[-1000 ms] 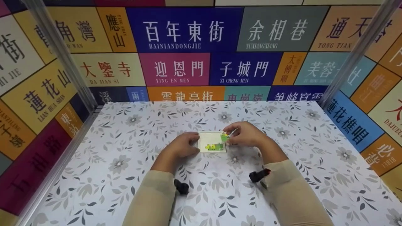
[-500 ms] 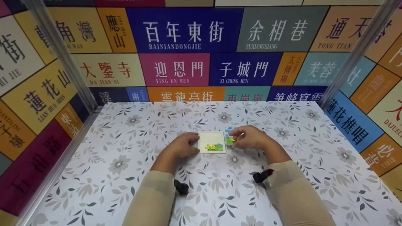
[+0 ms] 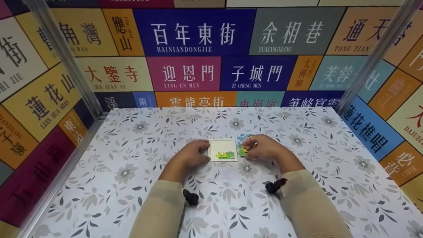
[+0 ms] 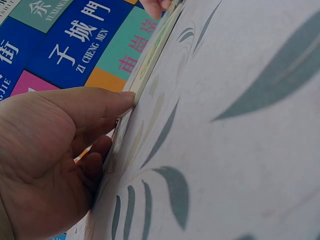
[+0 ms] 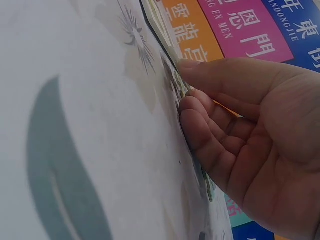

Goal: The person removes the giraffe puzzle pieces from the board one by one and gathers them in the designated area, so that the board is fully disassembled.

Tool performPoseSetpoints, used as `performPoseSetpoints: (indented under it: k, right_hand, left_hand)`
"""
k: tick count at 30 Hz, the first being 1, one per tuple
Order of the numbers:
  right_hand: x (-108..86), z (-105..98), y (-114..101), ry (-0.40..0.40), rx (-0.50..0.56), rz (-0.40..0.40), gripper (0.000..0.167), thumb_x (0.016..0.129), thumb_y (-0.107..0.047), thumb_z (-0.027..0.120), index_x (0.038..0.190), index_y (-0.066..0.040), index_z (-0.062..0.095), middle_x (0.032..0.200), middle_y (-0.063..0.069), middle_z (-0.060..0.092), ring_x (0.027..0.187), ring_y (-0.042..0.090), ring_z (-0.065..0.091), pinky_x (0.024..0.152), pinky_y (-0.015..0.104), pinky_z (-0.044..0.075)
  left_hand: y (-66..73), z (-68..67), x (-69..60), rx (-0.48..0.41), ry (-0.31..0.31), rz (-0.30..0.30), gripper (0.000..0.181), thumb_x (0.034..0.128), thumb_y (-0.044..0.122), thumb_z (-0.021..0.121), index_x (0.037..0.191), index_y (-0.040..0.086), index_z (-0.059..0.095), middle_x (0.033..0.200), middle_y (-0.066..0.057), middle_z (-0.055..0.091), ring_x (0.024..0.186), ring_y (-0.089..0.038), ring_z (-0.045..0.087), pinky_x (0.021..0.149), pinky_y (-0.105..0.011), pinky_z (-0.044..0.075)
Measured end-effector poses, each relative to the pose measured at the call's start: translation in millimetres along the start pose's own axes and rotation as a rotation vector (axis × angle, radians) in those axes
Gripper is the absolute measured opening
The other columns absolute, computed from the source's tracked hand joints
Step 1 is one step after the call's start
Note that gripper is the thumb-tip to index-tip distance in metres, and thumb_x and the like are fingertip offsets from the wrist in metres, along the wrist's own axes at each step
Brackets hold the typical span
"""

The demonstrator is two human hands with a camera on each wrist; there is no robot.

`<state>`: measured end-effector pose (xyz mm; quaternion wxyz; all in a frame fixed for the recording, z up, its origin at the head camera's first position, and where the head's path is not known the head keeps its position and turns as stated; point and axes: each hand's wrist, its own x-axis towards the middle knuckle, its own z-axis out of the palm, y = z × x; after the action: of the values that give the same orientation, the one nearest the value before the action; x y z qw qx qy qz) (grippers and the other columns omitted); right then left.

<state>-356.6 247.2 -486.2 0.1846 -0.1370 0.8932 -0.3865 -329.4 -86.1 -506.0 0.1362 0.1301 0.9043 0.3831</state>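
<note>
A cream puzzle tray [image 3: 223,145] lies flat, with green and yellow jigsaw pieces [image 3: 226,155] joined along its near right side. My left hand [image 3: 195,152] holds the tray's left edge; in the left wrist view the thumb [image 4: 125,101] lies against the rim and the other fingers curl behind. Just right of the tray is a patch of blue, green and yellow jigsaw pieces [image 3: 242,136]. Over it, my right hand [image 3: 262,147] has thumb and curled fingers down on a piece, partly hiding it. The right wrist view shows these fingertips low against the pieces' edge [image 5: 178,82].
A white cloth with grey flowers and leaves covers the table [image 3: 218,198]. Coloured sign panels [image 3: 195,33] stand behind it and at both sides, with clear corner strips [image 3: 373,49]. Small black cameras [image 3: 191,197] sit at both wrists.
My right hand has moved from the tray's right edge, carrying a green piece, rightward and down to the loose pieces. The left hand and tray stay where they were.
</note>
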Motion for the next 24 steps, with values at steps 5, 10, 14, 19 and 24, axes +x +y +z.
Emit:
performPoseSetpoints:
  k: [5, 10, 14, 19, 24]
  right_hand:
    - [1.0, 0.5, -0.1, 0.001, -0.009, 0.012, 0.046, 0.083, -0.015, 0.088, 0.128, -0.012, 0.075, 0.117, 0.008, 0.073, 0.101, 0.019, 0.065, 0.081, 0.029, 0.057]
    - [0.6, 0.5, -2.8, 0.004, 0.000, 0.035, 0.050, 0.083, -0.016, 0.089, 0.131, -0.012, 0.074, 0.118, 0.008, 0.073, 0.099, 0.018, 0.065, 0.080, 0.028, 0.058]
    - [-0.9, -0.7, -7.1, 0.014, 0.019, 0.054, 0.051, 0.084, -0.014, 0.089, 0.132, -0.013, 0.073, 0.118, 0.009, 0.072, 0.093, 0.018, 0.066, 0.076, 0.029, 0.060]
    - [-4.0, 2.4, -20.3, 0.026, -0.002, 0.010, 0.048, 0.089, -0.018, 0.085, 0.135, -0.013, 0.073, 0.121, 0.010, 0.072, 0.096, 0.019, 0.067, 0.074, 0.031, 0.057]
    - [-0.2, 13.5, -35.4, 0.009, -0.055, -0.046, 0.048, 0.091, -0.025, 0.085, 0.135, -0.014, 0.073, 0.121, 0.007, 0.072, 0.098, 0.019, 0.068, 0.076, 0.030, 0.056]
  left_hand:
    - [1.6, -0.3, -1.4, -0.008, 0.001, -0.015, 0.063, 0.0934, 0.017, 0.079, 0.153, 0.016, 0.060, 0.169, 0.002, 0.047, 0.162, -0.028, 0.035, 0.134, -0.048, 0.028]
    - [3.2, -0.2, -2.5, -0.013, 0.001, -0.026, 0.063, 0.0930, 0.017, 0.079, 0.153, 0.017, 0.061, 0.169, 0.002, 0.047, 0.162, -0.028, 0.036, 0.134, -0.048, 0.028]
    - [3.8, 0.6, -2.5, -0.026, 0.001, -0.027, 0.063, 0.0932, 0.018, 0.079, 0.153, 0.016, 0.061, 0.169, 0.002, 0.046, 0.162, -0.028, 0.035, 0.134, -0.048, 0.027]
    - [4.3, 0.9, -4.1, -0.047, 0.009, -0.035, 0.062, 0.0930, 0.018, 0.079, 0.153, 0.016, 0.061, 0.169, 0.004, 0.046, 0.163, -0.027, 0.034, 0.135, -0.048, 0.025]
    - [3.7, 0.1, -4.5, -0.034, 0.018, -0.001, 0.062, 0.0932, 0.016, 0.078, 0.153, 0.012, 0.061, 0.168, 0.001, 0.047, 0.162, -0.028, 0.037, 0.134, -0.047, 0.029]
